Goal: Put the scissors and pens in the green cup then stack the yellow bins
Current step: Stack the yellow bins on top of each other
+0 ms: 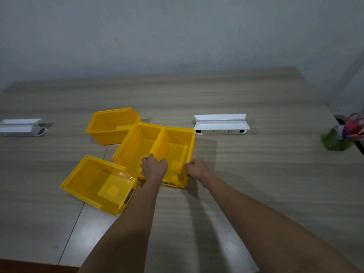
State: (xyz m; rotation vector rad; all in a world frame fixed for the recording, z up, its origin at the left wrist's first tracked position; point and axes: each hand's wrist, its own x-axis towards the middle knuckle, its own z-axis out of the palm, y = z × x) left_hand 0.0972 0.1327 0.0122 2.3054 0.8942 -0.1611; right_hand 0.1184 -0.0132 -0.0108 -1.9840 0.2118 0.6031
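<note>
The wood-grain surface [256, 174] carries four yellow bins, all with the opening upward. The near-left bin [98, 184] lies with its long axis going from near right to far left, its labelled low front toward the person. The far-left bin [112, 125] stands apart behind it, tilted a little. The middle bin [136, 146] and the right bin [175, 152] stand side by side, touching along their long walls, both with the long axis running away from the person and the low front near.

The left hand [154, 167] grips the left wall of the right bin, fingers curled over the rim. The right hand [197, 168] holds the right wall of the same bin near its front corner.

Two white boxes with open flaps lie behind, one at the right [220, 125] and one at the far left [19, 127].

The green cup [334, 140] stands at the right edge of the surface, well apart from the bins, with pink-handled scissors [354, 123] standing in it; the pens there are too blurred to tell.
</note>
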